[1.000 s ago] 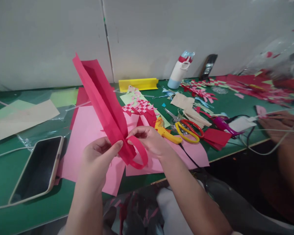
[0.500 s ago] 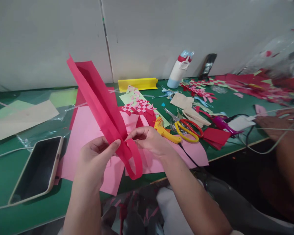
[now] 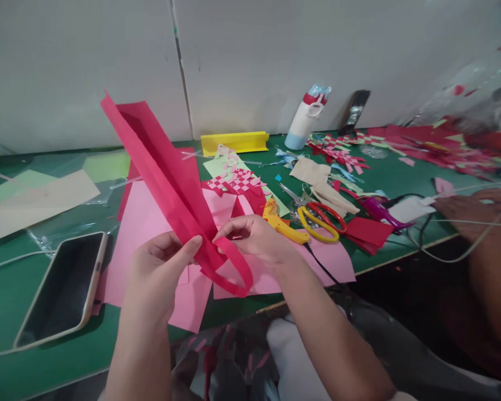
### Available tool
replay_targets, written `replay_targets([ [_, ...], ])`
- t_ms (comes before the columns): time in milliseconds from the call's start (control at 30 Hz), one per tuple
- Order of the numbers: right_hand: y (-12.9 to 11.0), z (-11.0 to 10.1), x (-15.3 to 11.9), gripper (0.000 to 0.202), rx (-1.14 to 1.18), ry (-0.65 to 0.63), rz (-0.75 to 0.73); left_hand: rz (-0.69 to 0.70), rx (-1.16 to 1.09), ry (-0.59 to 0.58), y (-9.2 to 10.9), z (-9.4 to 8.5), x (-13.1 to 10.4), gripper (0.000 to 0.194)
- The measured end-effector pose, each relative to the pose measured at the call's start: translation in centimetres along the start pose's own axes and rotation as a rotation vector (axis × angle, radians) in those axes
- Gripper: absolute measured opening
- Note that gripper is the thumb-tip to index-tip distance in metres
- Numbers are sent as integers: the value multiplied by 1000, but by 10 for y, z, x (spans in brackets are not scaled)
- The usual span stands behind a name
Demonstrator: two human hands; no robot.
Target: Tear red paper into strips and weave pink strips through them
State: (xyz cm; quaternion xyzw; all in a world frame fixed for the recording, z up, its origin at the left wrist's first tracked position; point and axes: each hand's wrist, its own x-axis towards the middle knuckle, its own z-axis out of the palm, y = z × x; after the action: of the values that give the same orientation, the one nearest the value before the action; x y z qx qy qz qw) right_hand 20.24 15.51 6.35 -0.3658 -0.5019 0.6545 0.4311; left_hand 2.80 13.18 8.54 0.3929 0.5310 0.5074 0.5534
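Observation:
A long folded red paper piece (image 3: 167, 195) is tilted up to the left above the table, its channel facing up. My left hand (image 3: 161, 267) pinches it near its lower end, thumb on top. From that end a red paper strip (image 3: 244, 273) curves round in a loop. My right hand (image 3: 250, 239) pinches the strip's upper end against the folded piece; the fingertips partly hide the contact. Pink sheets (image 3: 137, 223) lie beneath both hands. Just right of my right hand is a yellow glue gun (image 3: 281, 225).
Scissors (image 3: 321, 220), red paper (image 3: 367, 234) and a bottle (image 3: 307, 120) are to the right. A phone (image 3: 62, 289) lies left. Behind are checkered paper pieces (image 3: 237, 181) and a folded yellow strip (image 3: 234, 143). Another person's hand (image 3: 471, 209) is at far right.
The folded red piece has tipped further left at its top, and its lower end has lifted slightly. The looped strip has swung right and up. Both hands keep their grip.

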Motion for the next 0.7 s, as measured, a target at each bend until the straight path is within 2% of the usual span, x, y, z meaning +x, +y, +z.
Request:
replay_targets([
  [100,2,-1,1,16,-5,-11,17,11,-6,2,1,1,-1,20],
  [333,2,-2,0,7,-5,-34,-61,35,-27,20,3,1,-2,17],
  [700,2,-3,1,14,-55,-41,-10,44,-23,44,1,-1,0,18],
])
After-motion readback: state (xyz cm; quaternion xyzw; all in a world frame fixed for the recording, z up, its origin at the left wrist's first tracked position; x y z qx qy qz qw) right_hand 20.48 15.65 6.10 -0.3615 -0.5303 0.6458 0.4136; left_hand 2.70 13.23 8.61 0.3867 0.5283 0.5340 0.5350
